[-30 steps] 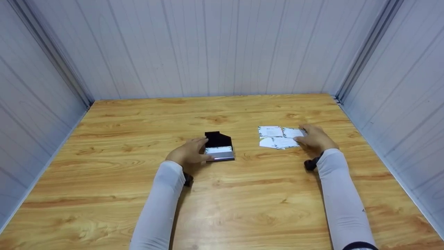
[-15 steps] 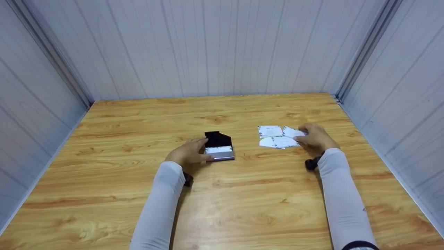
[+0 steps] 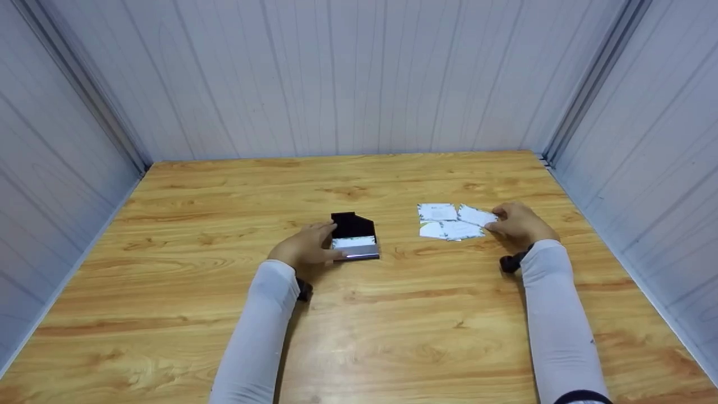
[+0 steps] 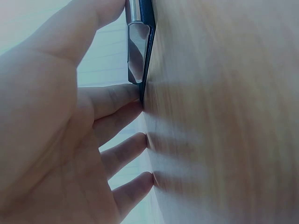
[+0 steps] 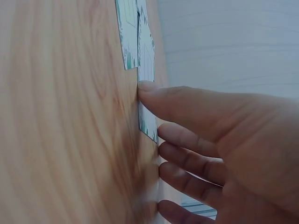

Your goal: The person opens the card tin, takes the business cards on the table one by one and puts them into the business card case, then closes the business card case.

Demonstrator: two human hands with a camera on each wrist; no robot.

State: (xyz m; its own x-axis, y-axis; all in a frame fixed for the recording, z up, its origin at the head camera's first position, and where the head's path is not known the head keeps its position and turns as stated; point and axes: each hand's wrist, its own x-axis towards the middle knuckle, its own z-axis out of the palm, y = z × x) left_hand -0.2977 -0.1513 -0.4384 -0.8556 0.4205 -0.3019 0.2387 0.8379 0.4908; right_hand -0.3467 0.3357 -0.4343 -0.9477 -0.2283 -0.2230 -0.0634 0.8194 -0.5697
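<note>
A business card case [image 3: 353, 226] with a black inside and a shiny metal front lies unfolded on the table. Cards [image 3: 353, 242] show in its front pocket. My left hand [image 3: 303, 246] holds the case at its left side, thumb at the front and forefinger at the back; the other fingertips touch the wood. Further right lie several white business cards [image 3: 437, 212] with leafy printed edges. My right hand [image 3: 520, 223] pinches the rightmost business card [image 3: 474, 215] by its edges between thumb [image 5: 156, 93] and forefinger, its remaining fingertips resting on the table.
The wood-grain table [image 3: 359, 325] runs back to a pale panelled wall [image 3: 359, 78], with similar walls left and right. Black wrist cameras [image 3: 511, 262] sit under both white sleeves.
My right hand has shifted slightly right, baring more of the rightmost card, which has turned a little and slid slightly right. The left hand and the case have stayed still.
</note>
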